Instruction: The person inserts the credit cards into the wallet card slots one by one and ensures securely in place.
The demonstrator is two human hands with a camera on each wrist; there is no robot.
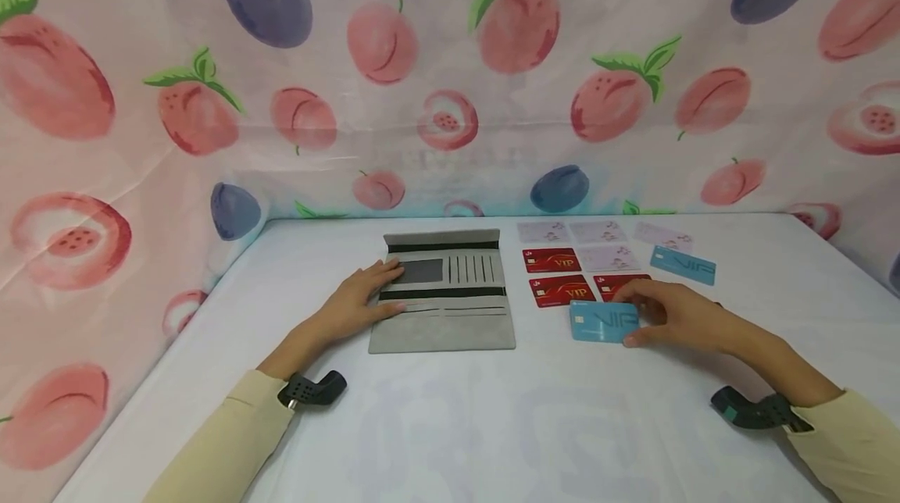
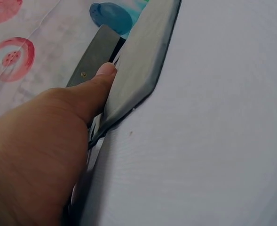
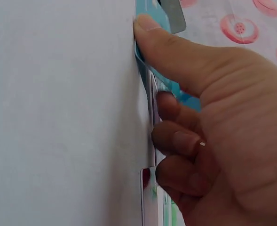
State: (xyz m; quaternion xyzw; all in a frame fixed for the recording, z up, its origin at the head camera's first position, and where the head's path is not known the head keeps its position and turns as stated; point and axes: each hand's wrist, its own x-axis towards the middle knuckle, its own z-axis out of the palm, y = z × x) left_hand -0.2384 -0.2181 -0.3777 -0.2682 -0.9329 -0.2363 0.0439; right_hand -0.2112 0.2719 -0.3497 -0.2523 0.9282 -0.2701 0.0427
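A grey wallet (image 1: pixel 441 335) lies unfolded on the white table, showing several card slots and a dark window pocket. My left hand (image 1: pixel 360 300) rests on its left edge, fingers spread over the window pocket and thumb lower down. In the left wrist view the thumb presses on the wallet (image 2: pixel 140 56). Between thumb and fingers, my right hand (image 1: pixel 675 317) pinches the right end of a blue VIP card (image 1: pixel 603 322). That card overlaps the lower edges of two red VIP cards (image 1: pixel 560 292) in the head view. The right wrist view shows the thumb on the blue card (image 3: pixel 150 56).
Another red card (image 1: pixel 551 260) lies farther back, beside several pale pink patterned cards (image 1: pixel 608 258). A second blue card (image 1: pixel 683 265) sits at the right of the group. Behind the white table (image 1: pixel 450 425) hangs a fruit-print cloth (image 1: pixel 394 128).
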